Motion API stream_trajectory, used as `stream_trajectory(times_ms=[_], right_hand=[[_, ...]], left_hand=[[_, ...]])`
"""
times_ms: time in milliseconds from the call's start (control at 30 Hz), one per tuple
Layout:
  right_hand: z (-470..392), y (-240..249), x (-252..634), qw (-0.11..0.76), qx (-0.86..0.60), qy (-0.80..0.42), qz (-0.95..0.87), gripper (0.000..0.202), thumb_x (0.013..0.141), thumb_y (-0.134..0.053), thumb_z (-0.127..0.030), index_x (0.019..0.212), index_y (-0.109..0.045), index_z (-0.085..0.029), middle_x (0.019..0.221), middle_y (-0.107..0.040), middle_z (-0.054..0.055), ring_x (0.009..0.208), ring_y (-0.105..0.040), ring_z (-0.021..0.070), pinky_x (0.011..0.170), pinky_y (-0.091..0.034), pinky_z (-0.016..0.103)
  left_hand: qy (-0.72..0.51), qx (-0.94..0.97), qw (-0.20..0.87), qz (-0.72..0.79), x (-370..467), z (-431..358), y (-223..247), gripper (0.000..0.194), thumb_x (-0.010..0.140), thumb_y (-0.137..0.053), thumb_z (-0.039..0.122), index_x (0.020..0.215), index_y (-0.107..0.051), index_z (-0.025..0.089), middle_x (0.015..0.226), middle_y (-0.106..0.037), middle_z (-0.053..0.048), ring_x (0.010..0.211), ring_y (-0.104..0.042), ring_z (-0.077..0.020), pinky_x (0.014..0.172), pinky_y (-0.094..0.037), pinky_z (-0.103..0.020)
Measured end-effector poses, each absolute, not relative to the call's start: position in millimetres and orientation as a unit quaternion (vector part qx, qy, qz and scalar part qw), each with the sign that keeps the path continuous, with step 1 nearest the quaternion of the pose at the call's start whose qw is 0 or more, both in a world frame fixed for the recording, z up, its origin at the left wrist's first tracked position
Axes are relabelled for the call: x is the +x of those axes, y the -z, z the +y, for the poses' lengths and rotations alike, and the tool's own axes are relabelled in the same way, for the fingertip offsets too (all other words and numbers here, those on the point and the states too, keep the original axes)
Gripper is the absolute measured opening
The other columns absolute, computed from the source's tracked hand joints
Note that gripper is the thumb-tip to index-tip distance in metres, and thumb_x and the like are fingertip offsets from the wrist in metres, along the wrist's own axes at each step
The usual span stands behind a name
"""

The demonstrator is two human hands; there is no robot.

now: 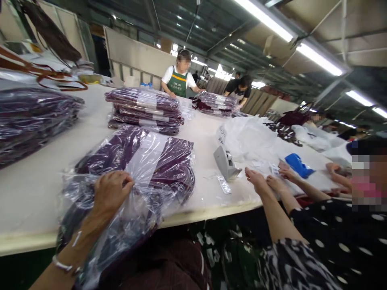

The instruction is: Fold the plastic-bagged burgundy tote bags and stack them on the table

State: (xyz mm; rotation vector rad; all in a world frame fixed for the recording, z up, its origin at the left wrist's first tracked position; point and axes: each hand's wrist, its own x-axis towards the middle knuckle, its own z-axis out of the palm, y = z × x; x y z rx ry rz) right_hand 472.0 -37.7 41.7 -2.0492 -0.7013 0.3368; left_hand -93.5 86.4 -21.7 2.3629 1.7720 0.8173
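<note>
A clear plastic bag (178, 187) wraps a dark purple folded item with a white paper band (148, 155), lying at the table's front edge and hanging partly over it. My left hand (113, 189), with a bracelet at the wrist, is closed on the bunched plastic on top. Beyond the grey tape dispenser (227, 163), to its right, is my right hand (256, 179). Its fingertips are pinched together close to the dispenser's toothed end; whatever is between them is too small to make out. A small white printed strip (223, 184) lies in front of the dispenser.
Stacks of plastic-wrapped purple items (145, 106) stand behind and at far left (33, 121). A co-worker's hands (279, 186) are close beside my right hand. White plastic bags (250, 135) and a blue object (298, 165) lie at right. Two people stand across the table (199, 139).
</note>
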Motion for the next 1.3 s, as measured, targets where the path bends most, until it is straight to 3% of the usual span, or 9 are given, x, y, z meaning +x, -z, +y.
stream_trajectory(times_ms=[133,333,567,800,933,1100,1233,1300], right_hand=[[2.0,-24.3,474.5,0.477,-0.813,-0.218,-0.252,0.028,0.070,-0.074,-0.045,0.067,-0.069,-0.018,0.065,-0.067,0.004,0.063,-0.060,0.0167,0.062,-0.048,0.029],[20.2,-21.8,470.5,0.534,-0.789,-0.206,-0.223,0.027,0.053,-0.079,-0.039,0.064,-0.067,-0.017,0.063,-0.067,0.001,0.068,-0.061,0.0182,0.062,-0.044,0.029],[-17.5,-21.1,461.1,0.602,-0.750,-0.168,-0.214,0.031,0.053,-0.078,-0.045,0.068,-0.067,-0.020,0.066,-0.069,0.000,0.080,-0.066,0.0221,0.068,-0.049,0.029],[-67.1,4.1,440.3,0.555,-0.764,-0.282,-0.172,0.022,0.052,-0.081,-0.030,0.055,-0.062,-0.021,0.060,-0.069,0.003,0.062,-0.068,0.0197,0.061,-0.057,0.030],[-75.9,-19.2,418.7,0.520,-0.744,-0.349,-0.234,0.031,0.053,-0.091,-0.037,0.069,-0.073,-0.017,0.079,-0.076,0.009,0.072,-0.072,0.0212,0.060,-0.057,0.027],[-20.4,-75.1,285.1,0.388,-0.529,-0.555,-0.511,0.038,0.074,-0.089,-0.050,0.081,-0.074,-0.016,0.070,-0.069,0.004,0.060,-0.061,0.0128,0.055,-0.050,0.024],[31.7,-99.5,134.7,0.090,-0.308,-0.692,-0.647,0.037,0.079,-0.083,-0.051,0.083,-0.073,-0.015,0.070,-0.068,0.001,0.060,-0.060,0.0108,0.060,-0.050,0.023],[61.5,-95.4,83.3,-0.043,-0.302,-0.650,-0.696,0.028,0.086,-0.076,-0.044,0.084,-0.073,-0.016,0.069,-0.067,-0.001,0.059,-0.059,0.0094,0.061,-0.050,0.022]], left_hand=[[-0.241,0.767,0.085,0.589,-98.7,96.0,20.1,0.028,0.085,-0.050,0.037,0.080,-0.073,0.023,0.116,-0.077,-0.010,0.110,-0.067,-0.0343,0.108,-0.038,-0.054],[-0.224,0.766,0.099,0.594,-103.9,104.8,23.0,0.030,0.084,-0.048,0.040,0.078,-0.073,0.024,0.119,-0.077,-0.007,0.113,-0.067,-0.0330,0.108,-0.038,-0.052],[-0.247,0.762,0.103,0.590,-103.6,101.3,25.6,0.030,0.083,-0.051,0.042,0.079,-0.073,0.023,0.117,-0.078,-0.008,0.108,-0.068,-0.0334,0.106,-0.039,-0.052],[-0.273,0.754,0.117,0.585,-103.1,101.4,27.6,0.021,0.083,-0.056,0.036,0.078,-0.072,0.023,0.115,-0.078,-0.008,0.107,-0.068,-0.0313,0.109,-0.037,-0.050],[-0.285,0.740,0.127,0.595,-100.4,94.6,25.3,0.013,0.082,-0.061,0.030,0.077,-0.071,0.023,0.112,-0.079,-0.007,0.106,-0.068,-0.0283,0.111,-0.036,-0.048],[-0.306,0.718,0.152,0.606,-96.6,88.3,19.6,0.006,0.078,-0.066,0.020,0.079,-0.072,0.022,0.108,-0.079,-0.005,0.105,-0.068,-0.0254,0.115,-0.033,-0.046],[-0.314,0.711,0.163,0.607,-97.7,86.9,18.8,0.008,0.077,-0.067,0.017,0.080,-0.073,0.021,0.100,-0.079,-0.004,0.104,-0.068,-0.0247,0.118,-0.030,-0.048],[-0.312,0.714,0.166,0.604,-98.8,87.0,19.8,0.008,0.078,-0.067,0.017,0.079,-0.073,0.022,0.098,-0.079,-0.005,0.103,-0.068,-0.0248,0.119,-0.029,-0.048]])
